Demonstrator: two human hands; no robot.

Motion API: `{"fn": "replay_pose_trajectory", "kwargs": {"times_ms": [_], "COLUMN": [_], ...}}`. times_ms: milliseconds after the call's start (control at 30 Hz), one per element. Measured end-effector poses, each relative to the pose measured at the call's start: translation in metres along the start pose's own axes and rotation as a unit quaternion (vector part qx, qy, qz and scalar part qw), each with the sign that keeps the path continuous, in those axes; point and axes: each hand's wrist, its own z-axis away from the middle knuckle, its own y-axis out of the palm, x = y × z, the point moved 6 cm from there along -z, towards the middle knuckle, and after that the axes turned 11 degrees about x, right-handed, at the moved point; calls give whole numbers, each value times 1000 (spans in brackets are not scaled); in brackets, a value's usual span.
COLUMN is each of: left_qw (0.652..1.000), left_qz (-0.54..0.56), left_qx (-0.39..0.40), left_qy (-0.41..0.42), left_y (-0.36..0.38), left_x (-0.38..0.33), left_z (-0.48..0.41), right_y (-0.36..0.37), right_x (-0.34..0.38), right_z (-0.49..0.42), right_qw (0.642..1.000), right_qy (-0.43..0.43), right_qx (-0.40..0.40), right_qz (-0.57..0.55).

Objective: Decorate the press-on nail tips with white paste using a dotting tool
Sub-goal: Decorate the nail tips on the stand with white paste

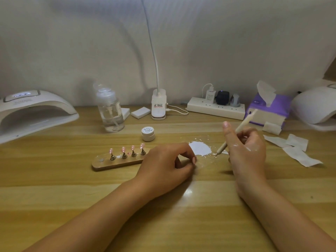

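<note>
Wood-grain table ran back to a wrinkled white fabric backdrop. Near the middle, a wooden stand carried four pink press-on nail tips upright on small metal holders. The left hand lay on the table at the stand's right end and covered it, fingers curled under; whether they pinched anything could not be told. Just right of that hand, a patch of white paste was spread on the tabletop, with small splatters around it. The right hand, smeared with white on its back, gripped a pale dotting tool with curled fingers and the thumb raised; the tool slanted down to the left, its tip at the paste's right edge. Behind the paste stood a small white jar labelled "Painted". Further back were a clear pump bottle, two white blocks and a clip lamp with a gooseneck. A power strip held several plugs. A white nail curing lamp sat at far left and a second one at far right, beside a purple tissue pack. White wipes lay scattered near the right hand.
</note>
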Motion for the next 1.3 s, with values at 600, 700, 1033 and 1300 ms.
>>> {"fn": "replay_pose_trajectory", "kwargs": {"times_ms": [600,700,1033,1300], "left_qw": [997,997,996,996], "left_qz": [67,76,76,79], "left_qx": [2,3,22,45], "left_qy": [-31,-34,-36,-17], "left_y": [-1,-1,0,-2], "left_x": [9,10,11,12], "left_z": [-5,-5,-8,-10], "right_y": [16,16,19,21], "right_x": [-5,-5,-1,0], "right_z": [7,7,10,10], "right_qw": [985,984,972,965], "right_qy": [45,45,41,44], "right_qx": [110,113,129,147], "right_qz": [127,129,192,212]}}
